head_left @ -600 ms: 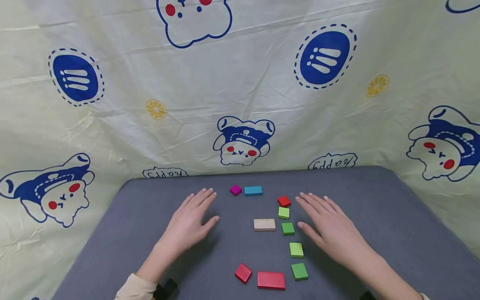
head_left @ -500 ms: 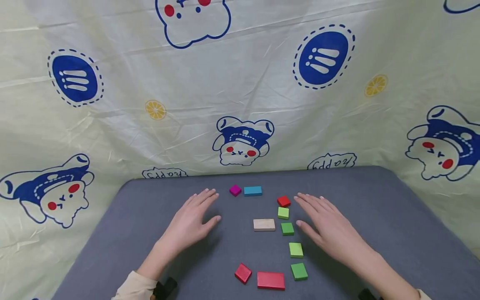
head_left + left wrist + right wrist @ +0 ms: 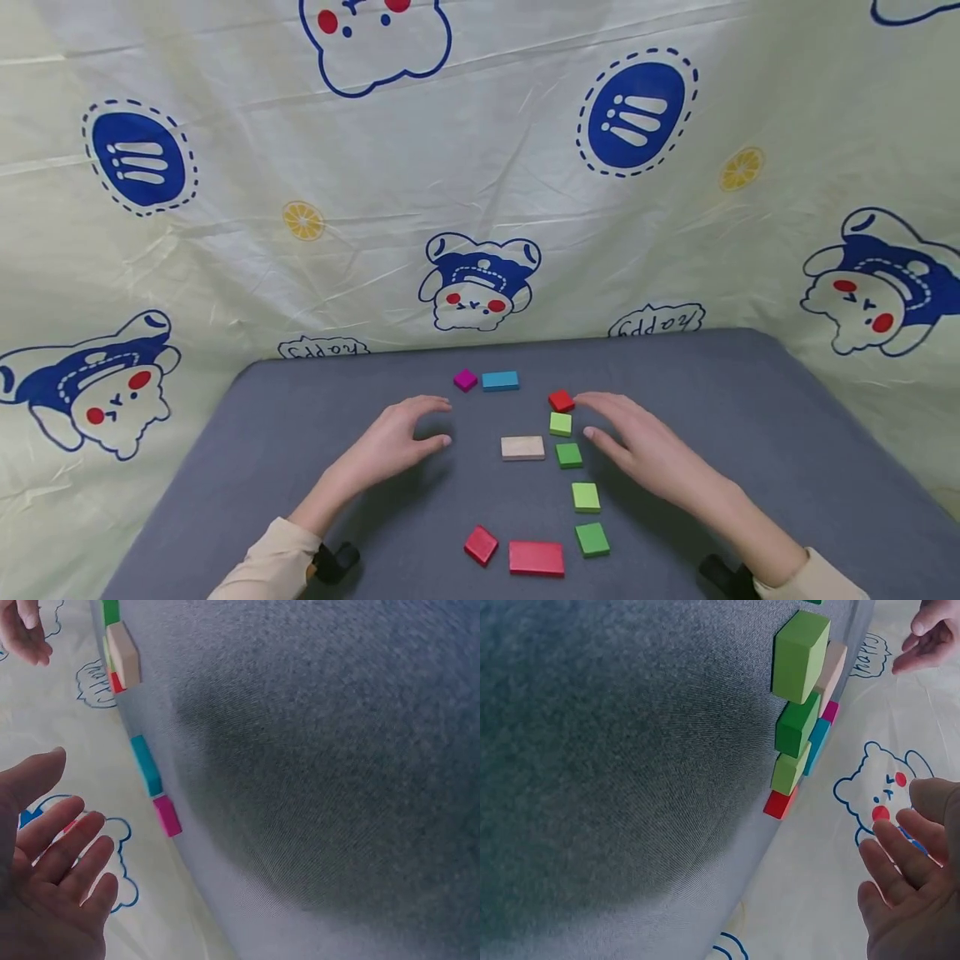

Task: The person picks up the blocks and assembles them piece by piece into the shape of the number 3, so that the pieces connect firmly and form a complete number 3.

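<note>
My left hand (image 3: 397,437) hovers over the left part of the table, fingers loosely bent, holding nothing. To its right lie a plain wooden block (image 3: 522,448), a magenta block (image 3: 466,381) and a blue block (image 3: 500,381). My right hand (image 3: 652,446), also holding nothing, hangs just right of a column of blocks, its fingertips near the red block (image 3: 561,401). Below that in the column come a light green block (image 3: 560,424), a green block (image 3: 568,455), another light green block (image 3: 586,497) and another green block (image 3: 592,540). Both palms face inward in the wrist views.
Closer to me lie a tilted red block (image 3: 481,545) and a long red block (image 3: 536,558). The grey table (image 3: 300,417) ends at a rounded far edge, with a printed curtain (image 3: 375,167) behind it. Dark wrist straps show at both sleeves.
Both hands have turned from flat, spread backs to a more sideways pose with fingers bent inward, moving slightly closer together. The blocks keep their places; the whole view shifts a little.
</note>
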The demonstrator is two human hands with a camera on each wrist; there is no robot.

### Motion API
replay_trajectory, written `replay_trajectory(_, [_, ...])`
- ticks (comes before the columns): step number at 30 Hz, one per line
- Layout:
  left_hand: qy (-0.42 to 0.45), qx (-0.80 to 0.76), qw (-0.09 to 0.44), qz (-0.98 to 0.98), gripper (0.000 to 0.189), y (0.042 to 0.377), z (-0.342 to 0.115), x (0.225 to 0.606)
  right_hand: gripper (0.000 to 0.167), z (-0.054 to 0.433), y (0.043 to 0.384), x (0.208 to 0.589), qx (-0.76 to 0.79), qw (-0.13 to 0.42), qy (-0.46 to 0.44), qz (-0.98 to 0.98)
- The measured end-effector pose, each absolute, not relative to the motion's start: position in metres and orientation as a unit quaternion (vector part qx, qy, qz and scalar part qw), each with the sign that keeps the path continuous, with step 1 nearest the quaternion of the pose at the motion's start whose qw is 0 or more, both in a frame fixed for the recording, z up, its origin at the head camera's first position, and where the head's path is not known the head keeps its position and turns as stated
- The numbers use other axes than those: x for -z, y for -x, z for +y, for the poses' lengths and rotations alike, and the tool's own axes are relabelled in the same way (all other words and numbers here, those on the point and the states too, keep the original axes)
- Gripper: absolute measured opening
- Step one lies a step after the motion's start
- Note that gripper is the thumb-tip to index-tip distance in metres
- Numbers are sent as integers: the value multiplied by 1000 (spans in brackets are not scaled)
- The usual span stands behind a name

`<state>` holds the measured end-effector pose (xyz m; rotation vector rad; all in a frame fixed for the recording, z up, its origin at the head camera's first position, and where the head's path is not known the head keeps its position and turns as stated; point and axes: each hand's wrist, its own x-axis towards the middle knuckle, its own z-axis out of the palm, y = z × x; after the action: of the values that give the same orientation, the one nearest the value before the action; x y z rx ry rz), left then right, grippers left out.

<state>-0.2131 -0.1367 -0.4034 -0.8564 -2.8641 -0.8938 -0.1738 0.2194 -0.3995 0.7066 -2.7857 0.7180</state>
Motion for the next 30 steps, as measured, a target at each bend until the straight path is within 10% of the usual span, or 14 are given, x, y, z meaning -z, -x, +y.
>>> replay_trajectory(30, [320, 305, -85, -893, 52, 233, -104, 424, 48, 222, 188, 421, -314, -18, -243, -918])
